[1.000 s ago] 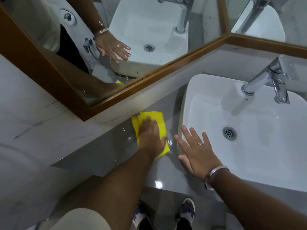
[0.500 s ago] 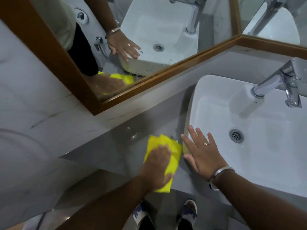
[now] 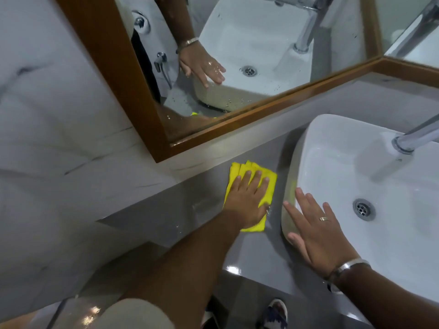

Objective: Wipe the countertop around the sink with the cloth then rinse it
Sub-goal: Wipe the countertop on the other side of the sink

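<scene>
— Back up toward the wall now, compared with half a second ago: yellow cloth [image 3: 251,186] pushed away from the front edge, sitting close under the mirror frame [image 3: 237,131] again. Looks like a back-and-forth stroke.

— Left hand [image 3: 247,200] flat on top of it, fingers spread, palm pressing down. No pinching, no fist; an open, flattened grip, holding the cloth only by pressure against the grey worktop [image 3: 166,210].

— And the right hand [image 3: 316,231]?

— Open too, empty, resting on the near left corner of the white sink [image 3: 356,176]. Bracing, by the look of it. Ring and bracelet visible, nothing held.

— So which step?

— Wiping, clearly. Only the strip to the left of the basin under the cloth at this point. Droplets visible on the worktop near the left forearm, so that patch probably not finished. Rinsing not yet started: tap [image 3: 413,136] shows no water running, basin looks dry around the drain [image 3: 363,209].

— Next move?

— Likely a pull back toward the front edge, keeping the palm pressed so the folded cloth does not bunch up. Then along the front of the basin, which means lifting that right hand clear. Behind the sink: tight gap, hard to judge from this angle.
</scene>
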Action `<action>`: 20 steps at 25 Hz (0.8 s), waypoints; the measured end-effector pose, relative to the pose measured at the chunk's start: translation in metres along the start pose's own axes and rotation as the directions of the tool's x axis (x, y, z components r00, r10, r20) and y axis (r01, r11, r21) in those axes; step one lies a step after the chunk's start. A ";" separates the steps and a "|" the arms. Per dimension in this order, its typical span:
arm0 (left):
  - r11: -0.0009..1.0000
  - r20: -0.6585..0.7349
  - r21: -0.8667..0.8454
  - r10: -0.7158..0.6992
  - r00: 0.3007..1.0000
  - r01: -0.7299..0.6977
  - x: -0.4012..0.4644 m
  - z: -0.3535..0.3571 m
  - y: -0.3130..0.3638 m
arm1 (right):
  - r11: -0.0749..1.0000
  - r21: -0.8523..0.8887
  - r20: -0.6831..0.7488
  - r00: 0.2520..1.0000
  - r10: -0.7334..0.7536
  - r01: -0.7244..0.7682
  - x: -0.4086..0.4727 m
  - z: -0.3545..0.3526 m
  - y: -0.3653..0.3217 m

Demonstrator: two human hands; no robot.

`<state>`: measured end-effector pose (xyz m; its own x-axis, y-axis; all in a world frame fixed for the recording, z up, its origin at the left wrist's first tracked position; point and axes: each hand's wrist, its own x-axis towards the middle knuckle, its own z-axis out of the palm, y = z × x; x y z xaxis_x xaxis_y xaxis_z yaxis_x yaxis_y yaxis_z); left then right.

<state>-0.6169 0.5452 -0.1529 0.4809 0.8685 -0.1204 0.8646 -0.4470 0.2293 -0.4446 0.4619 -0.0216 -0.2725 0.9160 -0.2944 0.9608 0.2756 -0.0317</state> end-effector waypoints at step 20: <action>0.798 -0.128 -0.007 -0.599 0.791 0.603 -0.238 0.010 -0.165 | 0.998 0.068 -0.045 0.999 0.008 -0.005 -0.002 -0.003 -0.006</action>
<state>-0.8724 0.4097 -0.1713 -0.1560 0.9817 -0.1090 0.9787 0.1686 0.1176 -0.4498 0.4590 -0.0181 -0.2669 0.9305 -0.2510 0.9634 0.2508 -0.0948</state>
